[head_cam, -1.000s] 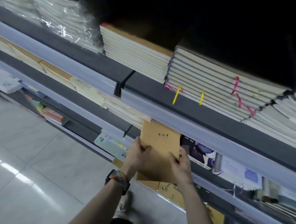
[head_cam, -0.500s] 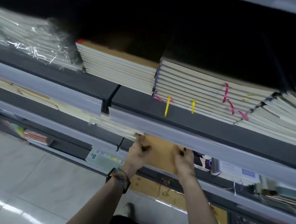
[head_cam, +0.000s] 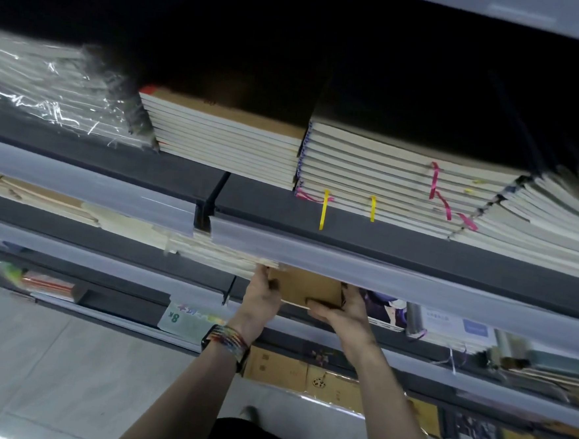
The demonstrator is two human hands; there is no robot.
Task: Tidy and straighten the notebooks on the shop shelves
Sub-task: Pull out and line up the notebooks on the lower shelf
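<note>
Overhanging shelf edge (head_cam: 364,259) hiding brown notebk (head_cam: 305,287)

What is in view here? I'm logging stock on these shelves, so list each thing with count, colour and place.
Plastic-wrapped notebook bundle: one, clear wrap, upper shelf left.
Kraft-covered notebook stack: one, brown cover, upper shelf centre.
Ribbon-marked notebook stack: one, cream, pink and yellow ribbons, upper shelf right.
Brown kraft notebook: one, middle shelf, held from both sides.
Green 8K price tag: one, lower shelf edge.
Braided wristband: one, multicoloured, left wrist.
Left hand: grip on notebook's left edge.
Right hand: grip on its right edge.
</note>
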